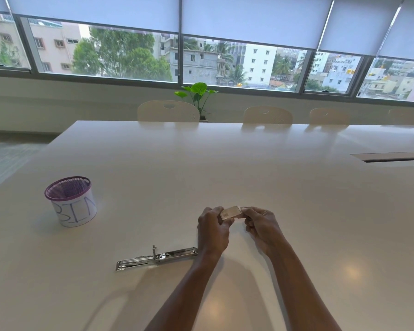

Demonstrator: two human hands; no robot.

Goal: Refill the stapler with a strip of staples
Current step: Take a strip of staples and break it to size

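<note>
A small staple box [230, 212] with a barcode on its side is held just above the white table [201, 163], between both hands. My left hand [213, 229] grips its left end and my right hand [261, 223] pinches its right end. The metal stapler [156, 258] lies flat on the table, swung fully open into a long strip, to the left of and nearer than my left wrist. No loose strip of staples is visible.
A purple mesh cup [70, 201] wrapped in white paper marked "BIN" stands at the left of the table. Chairs [168, 111] line the far edge, with a green plant [197, 94] behind them. A cable slot [392, 156] is set into the table at the right.
</note>
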